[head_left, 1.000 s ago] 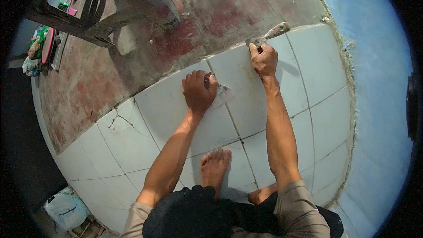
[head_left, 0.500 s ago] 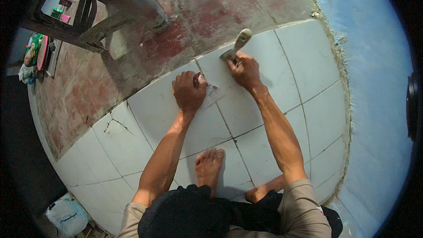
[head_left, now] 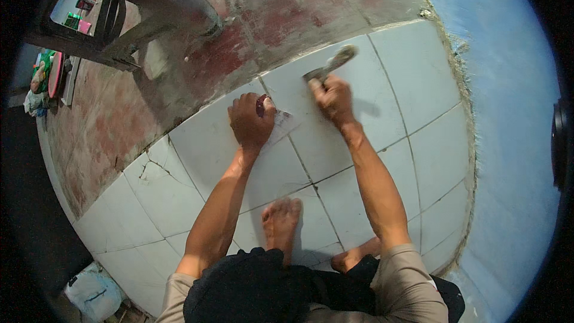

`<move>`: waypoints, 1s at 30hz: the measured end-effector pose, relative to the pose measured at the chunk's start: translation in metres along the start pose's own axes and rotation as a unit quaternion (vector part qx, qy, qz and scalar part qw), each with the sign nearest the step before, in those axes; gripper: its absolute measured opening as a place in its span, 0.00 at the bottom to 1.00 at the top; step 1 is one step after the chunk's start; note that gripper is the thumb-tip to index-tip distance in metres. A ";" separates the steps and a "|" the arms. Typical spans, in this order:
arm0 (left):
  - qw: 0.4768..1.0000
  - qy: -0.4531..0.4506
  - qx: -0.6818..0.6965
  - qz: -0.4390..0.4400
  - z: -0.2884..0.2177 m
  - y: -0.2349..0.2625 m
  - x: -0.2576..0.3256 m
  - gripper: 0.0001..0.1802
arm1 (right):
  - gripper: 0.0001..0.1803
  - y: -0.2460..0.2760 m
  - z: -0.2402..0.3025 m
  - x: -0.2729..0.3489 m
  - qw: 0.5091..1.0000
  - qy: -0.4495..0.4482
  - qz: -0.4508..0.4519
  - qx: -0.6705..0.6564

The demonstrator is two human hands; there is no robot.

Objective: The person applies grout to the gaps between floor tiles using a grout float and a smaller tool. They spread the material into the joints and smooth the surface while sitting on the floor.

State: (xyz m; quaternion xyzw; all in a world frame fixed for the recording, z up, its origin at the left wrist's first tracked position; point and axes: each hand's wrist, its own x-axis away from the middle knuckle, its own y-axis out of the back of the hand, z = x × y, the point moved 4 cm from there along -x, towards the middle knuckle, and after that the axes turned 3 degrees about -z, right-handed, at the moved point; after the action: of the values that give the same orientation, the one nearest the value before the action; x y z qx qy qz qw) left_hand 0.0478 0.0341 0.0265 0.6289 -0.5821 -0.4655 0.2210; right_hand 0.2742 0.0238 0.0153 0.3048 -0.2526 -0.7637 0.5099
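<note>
My left hand (head_left: 251,121) is closed around the dark red handle of a scraper (head_left: 283,122). Its pale, smeared blade fans out to the right, low over the white floor tiles (head_left: 365,155). In my right hand (head_left: 335,100) is a putty knife (head_left: 342,57) with a light, worn handle pointing up and right, slightly blurred. The dark blade end of that knife shows beside my thumb, over a tile close to the edge of the tiling; whether it touches the tile I cannot tell.
Beyond the tile edge lies worn red and grey concrete floor (head_left: 281,30). A dark plastic chair (head_left: 173,0) stands at the upper left. On the right rises a blue wall (head_left: 508,131). One tile (head_left: 156,170) at left is cracked. My bare foot (head_left: 281,221) rests between my arms.
The putty knife's handle has tipped to the right in my right hand. My left hand keeps its grip on the scraper, and the view has shifted slightly.
</note>
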 end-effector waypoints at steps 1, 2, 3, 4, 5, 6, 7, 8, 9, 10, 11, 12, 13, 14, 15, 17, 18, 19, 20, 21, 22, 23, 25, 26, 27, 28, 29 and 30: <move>1.000 -0.002 0.003 0.003 0.000 -0.001 0.000 0.09 | 0.13 -0.006 0.010 0.006 0.999 0.047 0.004 0.012; 1.000 -0.002 0.003 0.002 0.003 -0.002 -0.001 0.09 | 0.12 -0.007 0.011 0.002 0.998 0.059 0.004 0.005; 1.000 -0.003 0.002 0.007 0.004 -0.001 0.001 0.09 | 0.13 -0.002 0.007 -0.004 1.000 -0.002 -0.003 -0.025; 1.000 -0.004 0.012 0.001 0.004 0.000 0.001 0.09 | 0.14 0.005 0.000 -0.015 0.997 -0.062 -0.010 -0.054; 1.000 -0.005 0.024 -0.002 0.000 -0.001 -0.002 0.09 | 0.15 0.011 -0.007 -0.020 0.989 -0.124 -0.016 -0.081; 0.999 -0.007 0.037 -0.006 -0.003 0.000 -0.003 0.10 | 0.14 0.010 -0.003 -0.020 0.990 -0.114 -0.041 -0.078; 1.000 -0.009 0.021 -0.004 -0.002 0.001 0.000 0.10 | 0.15 0.000 0.008 -0.012 0.996 -0.059 -0.030 -0.057; 1.000 -0.013 0.006 -0.006 0.000 0.000 0.001 0.09 | 0.16 -0.012 0.020 -0.004 0.999 0.000 -0.020 -0.034; 1.000 -0.015 -0.009 -0.008 0.001 0.000 0.000 0.09 | 0.17 -0.018 0.032 0.000 0.998 0.060 -0.009 -0.012; 1.000 -0.010 -0.002 -0.007 0.001 -0.001 0.000 0.10 | 0.18 -0.017 0.035 -0.003 0.997 0.069 -0.007 -0.024; 1.000 -0.005 0.003 -0.005 0.001 0.001 -0.001 0.10 | 0.16 -0.015 0.029 -0.009 1.000 0.008 0.012 -0.016; 1.000 0.000 0.009 -0.003 0.000 0.002 -0.001 0.10 | 0.14 -0.008 0.018 -0.017 0.998 -0.055 0.031 -0.006; 1.000 0.000 0.011 -0.002 -0.001 0.002 -0.002 0.10 | 0.13 -0.006 0.010 -0.021 0.992 -0.117 0.049 0.004; 1.000 0.002 0.013 0.001 -0.001 0.001 -0.002 0.10 | 0.11 -0.003 0.015 -0.018 0.994 -0.104 0.014 -0.034; 1.000 0.003 0.017 0.004 -0.001 -0.001 -0.002 0.10 | 0.11 -0.010 0.027 -0.011 0.998 -0.044 0.027 -0.040; 1.000 -0.003 0.005 0.003 0.001 0.001 -0.001 0.10 | 0.12 -0.027 0.053 0.005 0.994 0.078 0.053 -0.052; 1.000 -0.006 -0.001 0.001 0.001 0.001 -0.001 0.10 | 0.13 -0.028 0.051 0.002 0.994 0.082 0.062 -0.045; 1.000 -0.006 0.007 0.002 0.000 0.000 -0.002 0.10 | 0.11 -0.025 0.041 -0.008 0.998 0.025 0.052 -0.020; 1.000 -0.005 0.011 0.005 0.000 0.000 -0.001 0.10 | 0.10 -0.021 0.030 -0.017 0.998 -0.034 0.044 0.001; 1.000 -0.004 0.016 0.008 0.000 0.000 0.000 0.10 | 0.10 -0.019 0.022 -0.021 0.995 -0.093 0.035 0.023; 1.000 -0.007 0.016 0.005 0.001 0.001 -0.001 0.10 | 0.11 -0.024 0.023 -0.017 0.993 -0.104 0.059 -0.003; 1.000 -0.009 0.017 0.005 0.003 0.000 0.000 0.10 | 0.11 -0.030 0.036 -0.008 0.995 -0.050 0.076 -0.030; 1.000 -0.001 0.022 0.009 0.006 -0.001 0.001 0.09 | 0.13 -0.037 0.070 0.014 0.989 0.063 0.108 -0.080; 1.000 0.006 0.023 0.016 0.006 0.000 0.001 0.09 | 0.12 -0.036 0.076 0.011 0.988 0.053 0.143 -0.032; 0.999 0.013 0.024 0.022 0.007 0.001 0.000 0.09 | 0.12 -0.034 0.067 0.006 0.992 -0.004 0.119 -0.028; 0.999 0.007 0.032 0.016 0.006 0.001 -0.002 0.09 | 0.12 -0.032 0.053 -0.003 0.993 -0.061 0.095 -0.024; 0.999 0.003 0.040 0.012 0.003 -0.001 -0.001 0.09 | 0.12 -0.030 0.041 -0.006 0.990 -0.120 0.072 -0.019; 0.999 -0.002 0.048 0.008 0.001 -0.001 -0.001 0.09 | 0.11 -0.029 0.039 -0.007 0.994 -0.100 0.031 -0.028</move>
State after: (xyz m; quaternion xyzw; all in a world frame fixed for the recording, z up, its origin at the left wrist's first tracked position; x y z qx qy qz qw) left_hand 0.0474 0.0355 0.0251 0.6333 -0.6090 -0.4367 0.1933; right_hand 0.2301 0.0434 0.0232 0.2046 -0.2902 -0.7809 0.5139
